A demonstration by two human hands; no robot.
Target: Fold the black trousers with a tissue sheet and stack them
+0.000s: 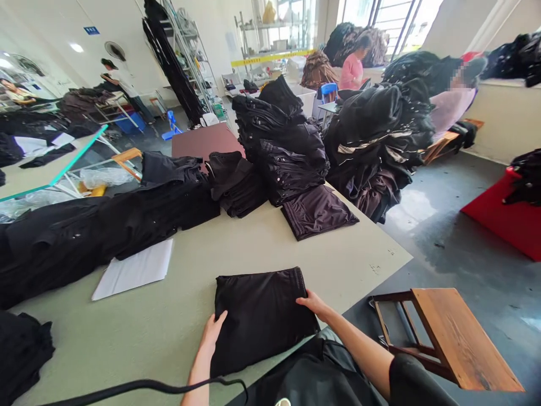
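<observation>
Left to right, risks first.

Black cable point(139, 386) runs along the near table edge, just under the left forearm. A snag on the wrist could drag it across the folded black garment point(257, 318) and pull the fold apart.

Left hand point(213, 332) lies flat and open on the garment's left edge, pressing, not grasping. The garment sits on the green table point(203, 265) at the near edge, its lower corner close to or just over the lip. Uneven pressure from one side could skew the fold or slide it toward the lap.

Right hand point(315, 304) is also open, fingertips on the garment's right edge, nothing clenched. That side is close to the table's cut corner, so a push rightward could tip the piece off toward the wooden stool point(454, 338).

White paper sheet point(135, 270) lies loose nearby, well apart from the hands. Low risk.

Behind it, the long black pile point(84, 237) and the tall stack of dark garments point(283, 152) look unstable. The stack leans, and a bump to the table could topple it onto the flat brown-black piece point(316, 211) beside it.

Containers: a white bin point(306, 96) behind the stack, contents hidden. Clear plastic bags point(101, 177) on the glass-topped table at left, contents unreadable. Shelving at the back holds small items too far off to tell.
</observation>
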